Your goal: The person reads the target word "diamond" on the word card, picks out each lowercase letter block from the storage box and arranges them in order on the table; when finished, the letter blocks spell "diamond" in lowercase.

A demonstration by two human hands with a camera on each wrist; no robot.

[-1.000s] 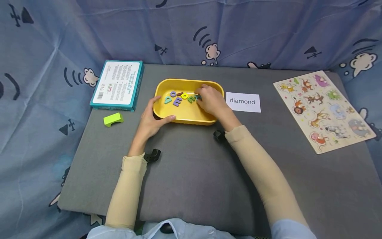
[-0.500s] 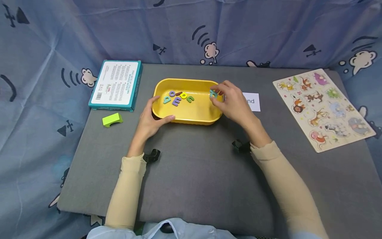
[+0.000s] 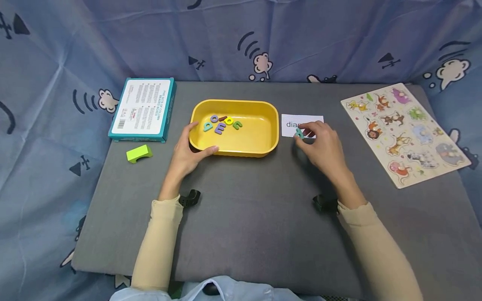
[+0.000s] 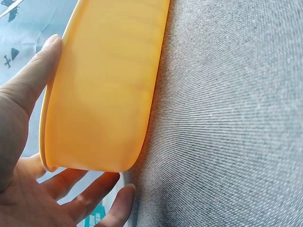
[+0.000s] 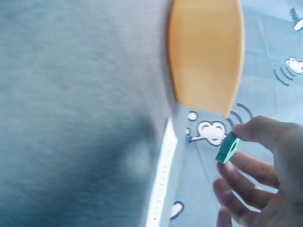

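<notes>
My right hand [image 3: 321, 146] pinches a small teal letter [image 3: 299, 133] between thumb and fingertips, over the printed word card [image 3: 291, 120]. It hides part of the card's word; "dia" shows. The right wrist view shows the teal letter [image 5: 228, 147] edge-on, raised above the card. At the tray's left end, my left hand [image 3: 186, 152] holds the yellow tray [image 3: 260, 151], thumb along the near rim and fingers round the end. Several letters lie inside the tray, among them a purple m [image 3: 220, 128], a green n [image 3: 237, 125] and a teal letter [image 3: 208, 126].
Left of the tray lies a teal-edged box [image 3: 141, 108] with a printed white face. A lime green arch block [image 3: 139, 154] sits in front of it. At the right is a wooden animal puzzle board [image 3: 404, 133]. A patterned blue cloth [image 3: 218, 37] hangs behind the grey table [image 3: 244, 217].
My right hand has picked the teal letter out of the tray and carried it right, over the word card. My left hand has stayed on the tray.
</notes>
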